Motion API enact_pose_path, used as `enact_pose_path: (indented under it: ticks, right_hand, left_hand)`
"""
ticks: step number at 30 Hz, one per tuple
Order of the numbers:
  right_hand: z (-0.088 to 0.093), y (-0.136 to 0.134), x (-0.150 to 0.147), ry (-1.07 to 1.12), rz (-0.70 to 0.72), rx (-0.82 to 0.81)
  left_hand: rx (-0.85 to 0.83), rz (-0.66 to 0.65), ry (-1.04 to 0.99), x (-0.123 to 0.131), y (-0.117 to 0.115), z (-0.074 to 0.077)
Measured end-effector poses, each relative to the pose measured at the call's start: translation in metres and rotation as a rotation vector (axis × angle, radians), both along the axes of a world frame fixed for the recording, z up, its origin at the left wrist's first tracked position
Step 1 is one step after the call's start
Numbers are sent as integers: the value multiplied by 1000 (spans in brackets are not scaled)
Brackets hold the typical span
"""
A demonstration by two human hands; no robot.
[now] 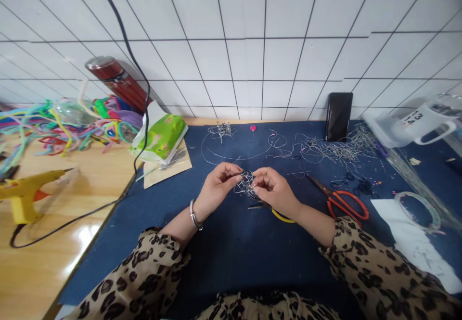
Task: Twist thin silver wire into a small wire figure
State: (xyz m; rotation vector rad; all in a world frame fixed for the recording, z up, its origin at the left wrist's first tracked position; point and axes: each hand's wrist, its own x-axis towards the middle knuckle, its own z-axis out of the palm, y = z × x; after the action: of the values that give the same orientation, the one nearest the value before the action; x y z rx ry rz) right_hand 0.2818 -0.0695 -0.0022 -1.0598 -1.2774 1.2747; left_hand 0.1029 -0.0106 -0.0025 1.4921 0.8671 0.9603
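Both my hands meet over the dark blue mat [252, 257], gripping a small tangle of silvery wire [246, 183]. My left hand [221, 187] pinches its left side between thumb and fingers. On the right side, my right hand [275, 192] holds it with curled fingers. Partly hidden under my right hand lies a tool with yellow handles [283, 217], its dark tip poking out to the left. Behind my hands stands another small wire piece [224, 130], with a long curved wire [231, 158] trailing near it.
Orange-handled scissors [346, 205] lie right of my right hand. Loose wires [335, 147] spread before a black phone [338, 117] against the tiled wall. A white mug [429, 120] stands far right. Left are a tissue pack [160, 137], a yellow glue gun [31, 192] and its black cord [83, 214].
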Motion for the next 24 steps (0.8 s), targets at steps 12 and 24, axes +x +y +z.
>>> enact_pose_path:
  ticks: [12,24]
  right_hand:
    - [-3,2,0,-98,-108,79]
    - [-7,-1,-3,-138,-101,113]
  left_hand:
    - [472,67,335,1,-6,8]
    - [364,67,328,5,-9,4]
